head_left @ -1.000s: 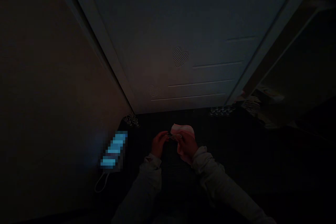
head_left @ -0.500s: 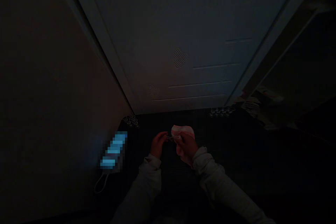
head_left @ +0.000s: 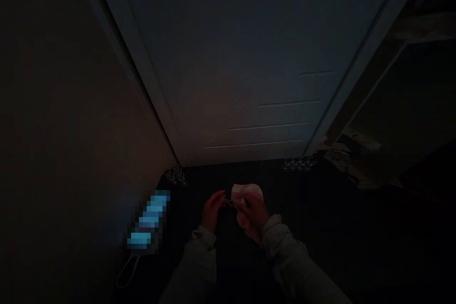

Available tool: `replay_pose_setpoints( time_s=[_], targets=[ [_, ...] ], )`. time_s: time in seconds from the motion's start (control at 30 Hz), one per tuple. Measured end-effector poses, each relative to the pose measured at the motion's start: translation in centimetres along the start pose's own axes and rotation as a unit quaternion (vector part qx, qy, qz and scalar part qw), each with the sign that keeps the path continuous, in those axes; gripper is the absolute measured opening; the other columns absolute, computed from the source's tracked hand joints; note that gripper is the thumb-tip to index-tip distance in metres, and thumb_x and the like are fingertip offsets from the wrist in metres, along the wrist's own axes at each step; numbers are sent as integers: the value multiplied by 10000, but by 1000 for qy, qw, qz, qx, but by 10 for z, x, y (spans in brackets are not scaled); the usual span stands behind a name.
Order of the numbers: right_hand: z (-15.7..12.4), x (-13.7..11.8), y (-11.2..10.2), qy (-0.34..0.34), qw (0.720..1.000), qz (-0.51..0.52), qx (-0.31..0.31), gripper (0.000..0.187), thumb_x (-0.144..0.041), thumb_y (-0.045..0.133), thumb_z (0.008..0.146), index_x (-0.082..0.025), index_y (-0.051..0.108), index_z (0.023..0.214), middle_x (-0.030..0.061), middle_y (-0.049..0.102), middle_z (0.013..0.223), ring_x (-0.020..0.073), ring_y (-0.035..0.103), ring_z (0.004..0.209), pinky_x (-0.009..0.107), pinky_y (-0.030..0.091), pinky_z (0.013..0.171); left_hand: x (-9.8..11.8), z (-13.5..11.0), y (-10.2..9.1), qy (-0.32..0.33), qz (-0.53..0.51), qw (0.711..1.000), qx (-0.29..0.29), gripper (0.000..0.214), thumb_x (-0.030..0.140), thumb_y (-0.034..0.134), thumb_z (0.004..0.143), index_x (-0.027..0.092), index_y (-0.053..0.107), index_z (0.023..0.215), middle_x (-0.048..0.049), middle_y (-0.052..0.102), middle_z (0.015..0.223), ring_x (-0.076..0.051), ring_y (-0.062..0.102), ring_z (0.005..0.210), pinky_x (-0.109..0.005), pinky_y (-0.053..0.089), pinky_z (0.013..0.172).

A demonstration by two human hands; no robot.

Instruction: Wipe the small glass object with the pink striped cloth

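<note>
The scene is very dark. My left hand (head_left: 213,209) and my right hand (head_left: 253,213) meet low in the middle, both in pale sleeves. A pink and white cloth (head_left: 247,193) is gripped in my right hand and sticks up above the fingers. My left hand pinches a small dark thing (head_left: 230,203) between the two hands; I cannot make out what it is. Both hands hover over a dark floor (head_left: 320,228).
A white door (head_left: 242,57) with two heart marks stands straight ahead. A lit screen (head_left: 147,221) with a pale cable (head_left: 127,270) lies by the left wall. Small shiny objects (head_left: 299,164) sit at the door's foot, clutter (head_left: 351,152) to the right.
My view has tilted so the hands and the door's foot sit lower in the picture. The hands keep the same grip on the cloth and the small thing.
</note>
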State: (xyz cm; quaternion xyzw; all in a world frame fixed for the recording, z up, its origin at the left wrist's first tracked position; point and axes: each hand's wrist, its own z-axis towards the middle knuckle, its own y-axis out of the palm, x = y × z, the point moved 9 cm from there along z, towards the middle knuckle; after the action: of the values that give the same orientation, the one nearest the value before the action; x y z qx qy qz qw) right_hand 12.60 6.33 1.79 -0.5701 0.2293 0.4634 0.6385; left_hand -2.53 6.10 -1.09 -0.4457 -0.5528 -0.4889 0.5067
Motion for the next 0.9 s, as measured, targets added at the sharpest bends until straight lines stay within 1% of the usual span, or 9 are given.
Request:
replay_pose_setpoints(
  time_s=[0.1, 0.17, 0.3, 0.4, 0.53, 0.73, 0.9],
  targets=[
    [0, 1, 1, -8, 1000, -3, -1, 195, -299, 450, 767, -180, 603, 750, 30, 617, 773, 155, 532, 752, 270, 382, 698, -2, 1, 0, -2, -2, 1000, -7, 303, 332, 563, 682, 144, 608, 916, -47, 625, 784, -118, 532, 634, -245, 410, 633],
    [0, 0, -1, -8, 1000, -2, 6, 214, -307, 438, 773, -178, 610, 771, 39, 621, 792, 167, 535, 785, 291, 384, 730, -3, 1, 1, -11, -24, 1000, -12, 290, 324, 583, 668, 142, 612, 893, -43, 620, 778, -114, 529, 632, -240, 409, 625],
    [0, -7, -4, -9, 999, 39, 6, 243, -310, 413, 792, -188, 612, 860, 53, 623, 889, 184, 539, 860, 322, 391, 787, -9, -1, 3, -64, -117, 991, -14, 283, 297, 639, 620, 149, 607, 860, -53, 620, 846, -109, 547, 644, -243, 424, 620],
    [0, -11, -9, -2, 996, 85, 18, 254, -323, 415, 795, -200, 598, 921, 50, 614, 951, 189, 536, 907, 325, 394, 819, -13, -2, 1, -102, -190, 977, -2, 277, 263, 674, 589, 153, 602, 833, -48, 623, 836, -116, 570, 695, -249, 440, 666],
    [1, -11, -12, -1, 994, 109, 31, 246, -312, 418, 791, -196, 587, 927, 53, 610, 942, 191, 543, 889, 326, 408, 811, -14, 0, -4, -105, -247, 963, 10, 261, 215, 680, 587, 144, 590, 822, -46, 628, 805, -116, 584, 705, -256, 446, 709],
    [0, -8, -16, -5, 993, 103, 58, 260, -290, 433, 777, -192, 555, 985, 62, 591, 963, 192, 535, 886, 326, 415, 801, -15, 0, -2, -116, -263, 958, 3, 247, 214, 664, 607, 135, 573, 823, -39, 629, 745, -110, 585, 687, -240, 447, 677],
    [0, -8, -12, -7, 994, 95, 44, 228, -261, 417, 779, -185, 584, 914, 58, 598, 908, 185, 536, 866, 331, 411, 802, -13, -1, -1, -114, -253, 961, 0, 257, 215, 667, 600, 135, 572, 825, -25, 618, 721, -101, 576, 662, -231, 440, 655]
  ],
)
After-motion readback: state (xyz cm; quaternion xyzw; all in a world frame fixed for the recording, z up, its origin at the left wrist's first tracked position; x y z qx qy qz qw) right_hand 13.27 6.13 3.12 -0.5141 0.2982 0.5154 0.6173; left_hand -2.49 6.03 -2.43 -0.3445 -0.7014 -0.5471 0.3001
